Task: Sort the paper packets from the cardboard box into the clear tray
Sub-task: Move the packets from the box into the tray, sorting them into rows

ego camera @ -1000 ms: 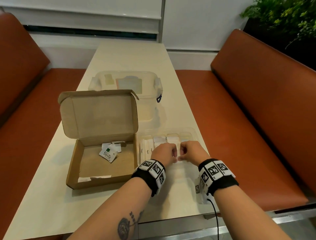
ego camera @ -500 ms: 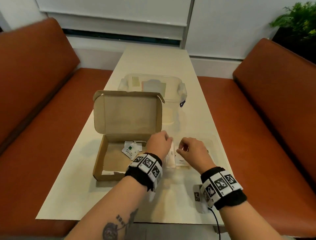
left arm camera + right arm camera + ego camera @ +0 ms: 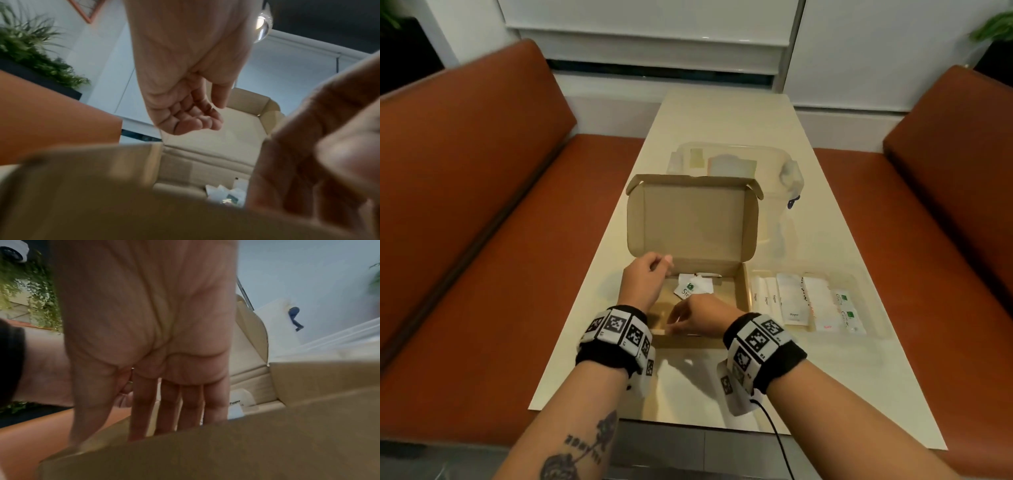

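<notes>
Packets [image 3: 693,287] white, green-printed, lying in cardboard box [image 3: 741,291]

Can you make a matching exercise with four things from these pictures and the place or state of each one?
1. brown cardboard box
2. clear plastic tray
3. left hand
4. right hand

a. holds rows of white packets
b. fingers straight, reaching into the box
c. lid raised
d. loosely curled, holding nothing

Pairs: 1-c, 2-a, 3-d, 4-b
</notes>
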`<state>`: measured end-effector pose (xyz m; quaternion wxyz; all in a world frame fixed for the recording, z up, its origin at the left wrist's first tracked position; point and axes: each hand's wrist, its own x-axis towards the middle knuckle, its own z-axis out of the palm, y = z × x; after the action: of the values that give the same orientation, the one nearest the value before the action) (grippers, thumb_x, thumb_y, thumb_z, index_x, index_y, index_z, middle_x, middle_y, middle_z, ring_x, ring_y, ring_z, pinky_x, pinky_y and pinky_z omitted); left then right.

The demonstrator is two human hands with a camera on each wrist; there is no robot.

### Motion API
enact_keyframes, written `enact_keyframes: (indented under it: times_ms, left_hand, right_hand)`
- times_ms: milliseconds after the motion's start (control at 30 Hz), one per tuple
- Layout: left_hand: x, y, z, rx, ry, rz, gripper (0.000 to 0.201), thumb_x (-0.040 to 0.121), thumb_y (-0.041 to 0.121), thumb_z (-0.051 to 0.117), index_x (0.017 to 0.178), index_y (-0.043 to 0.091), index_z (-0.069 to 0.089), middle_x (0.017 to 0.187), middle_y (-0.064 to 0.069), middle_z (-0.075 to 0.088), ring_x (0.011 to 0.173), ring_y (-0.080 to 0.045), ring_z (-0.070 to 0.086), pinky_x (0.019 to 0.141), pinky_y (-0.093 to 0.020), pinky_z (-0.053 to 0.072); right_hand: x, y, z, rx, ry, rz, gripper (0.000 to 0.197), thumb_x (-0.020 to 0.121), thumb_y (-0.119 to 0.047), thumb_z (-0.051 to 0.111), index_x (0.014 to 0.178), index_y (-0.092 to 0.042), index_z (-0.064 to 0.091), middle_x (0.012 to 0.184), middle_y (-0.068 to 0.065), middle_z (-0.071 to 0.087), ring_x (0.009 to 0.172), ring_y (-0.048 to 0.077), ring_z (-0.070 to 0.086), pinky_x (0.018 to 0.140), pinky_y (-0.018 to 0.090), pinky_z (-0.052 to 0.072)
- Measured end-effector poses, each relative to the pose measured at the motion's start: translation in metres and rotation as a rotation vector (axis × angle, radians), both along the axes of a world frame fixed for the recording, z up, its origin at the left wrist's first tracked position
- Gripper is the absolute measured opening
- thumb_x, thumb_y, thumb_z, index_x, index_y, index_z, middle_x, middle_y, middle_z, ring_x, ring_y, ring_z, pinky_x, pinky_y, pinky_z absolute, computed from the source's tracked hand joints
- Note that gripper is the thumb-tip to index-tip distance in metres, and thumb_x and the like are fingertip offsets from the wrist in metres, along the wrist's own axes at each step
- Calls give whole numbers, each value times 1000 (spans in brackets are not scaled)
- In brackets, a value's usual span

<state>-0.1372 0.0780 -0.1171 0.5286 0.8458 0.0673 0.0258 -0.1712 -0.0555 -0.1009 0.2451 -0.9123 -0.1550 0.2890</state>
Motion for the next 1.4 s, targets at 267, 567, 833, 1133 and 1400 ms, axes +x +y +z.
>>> enact_keyframes:
  times_ms: [267, 567, 833, 1133, 1400]
  left_hand:
    - [-2, 8, -16, -23, 33, 0, 22, 96, 29, 51, 82, 19, 64, 79, 1, 65, 68, -13, 52, 77, -33, 46]
    - [2, 3, -20, 88, 12, -12, 29, 96, 33, 50, 84, 12, 66, 81, 0, 68, 80, -21, 60, 73, -30, 43]
    - [0, 1, -19, 177, 41, -11, 31, 97, 35, 46, 87, 13, 65, 88, -5, 68, 83, -23, 58, 70, -29, 39]
    - [-4, -12, -12, -154, 103, -170, 32, 95, 41, 49, 91, 15, 67, 89, -4, 69, 84, -22, 64, 80, -39, 53]
    - [-5, -12, -11, -502, 234, -246, 16, 92, 7, 58, 107, 6, 65, 89, -15, 70, 70, -18, 70, 64, -25, 59]
  right_hand:
    - [-3, 4, -3, 17, 46, 35, 26, 91, -22, 60, 116, -19, 67, 117, 2, 66, 108, 15, 59, 98, 28, 44]
    - [-8, 3, -4, -67, 112, 82, 36, 97, -32, 47, 125, -15, 60, 124, 6, 62, 113, 22, 55, 95, 27, 39]
    - [-4, 0, -1, -63, 31, 117, 30, 93, -28, 56, 118, -15, 66, 115, 5, 67, 105, 19, 59, 89, 27, 44]
    - [10, -15, 5, 247, -254, -303, 12, 87, -15, 64, 94, -10, 72, 85, 6, 68, 71, 12, 58, 70, 26, 49]
    - [26, -19, 2, 387, -347, -637, 12, 85, -17, 66, 92, -8, 68, 84, 12, 69, 79, 26, 68, 75, 41, 56]
